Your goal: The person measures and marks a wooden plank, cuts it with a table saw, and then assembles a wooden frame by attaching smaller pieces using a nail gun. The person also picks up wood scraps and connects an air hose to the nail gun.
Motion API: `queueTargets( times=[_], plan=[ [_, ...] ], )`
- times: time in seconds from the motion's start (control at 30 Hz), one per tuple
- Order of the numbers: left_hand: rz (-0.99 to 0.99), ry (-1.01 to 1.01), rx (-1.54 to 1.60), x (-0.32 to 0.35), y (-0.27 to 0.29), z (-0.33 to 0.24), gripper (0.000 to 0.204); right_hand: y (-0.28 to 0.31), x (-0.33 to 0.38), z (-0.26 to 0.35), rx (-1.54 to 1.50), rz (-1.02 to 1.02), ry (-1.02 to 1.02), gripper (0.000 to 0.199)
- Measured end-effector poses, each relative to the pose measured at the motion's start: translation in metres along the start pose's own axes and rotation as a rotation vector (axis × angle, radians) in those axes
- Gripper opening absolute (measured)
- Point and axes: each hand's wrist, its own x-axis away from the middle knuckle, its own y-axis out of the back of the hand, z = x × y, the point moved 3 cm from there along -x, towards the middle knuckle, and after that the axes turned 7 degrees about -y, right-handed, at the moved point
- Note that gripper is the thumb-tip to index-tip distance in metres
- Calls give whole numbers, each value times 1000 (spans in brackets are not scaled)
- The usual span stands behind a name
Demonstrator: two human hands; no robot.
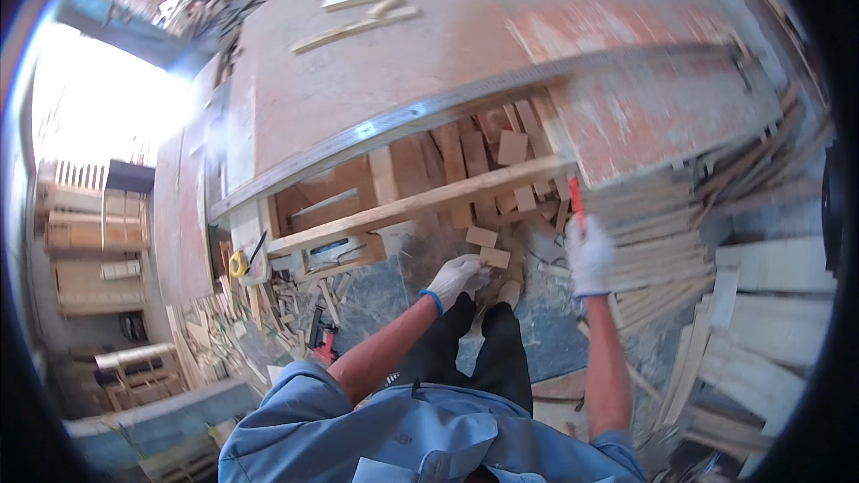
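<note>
"what does the head view show?"

"two gloved hands at a worn wooden counter point(376, 80). the right hand point(591, 259) has its fingers closed around a red tool point(575, 201), held near the right end of a long wooden bar point(420, 201)."

"and the left?"

"the left hand point(455, 277) is lower, its fingers partly curled beside two small wooden blocks point(495, 257). i can't tell whether they grip anything."

"how far along is it?"

"under way, i'd judge: the bar spans the counter's open bay, while loose blocks point(513, 148) lie beyond it, seemingly unfixed. how much is left, i can't say."

"what's hard to make out?"

"the tool's exact kind, and whether it touches the bar. the glove hides its lower end, the left fingertips are blurred, and the bar covers part of the bay."
</note>
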Motion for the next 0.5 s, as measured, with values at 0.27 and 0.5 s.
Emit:
queueTargets(
  times=[0.27,0.5],
  plan=[
    [-230,36,-704,100,163,129,31,2,-175,1,622,-247,301,29],
    [-349,210,-1071,221,234,303,32,-3,-171,5,627,-200,248,37]
  ],
)
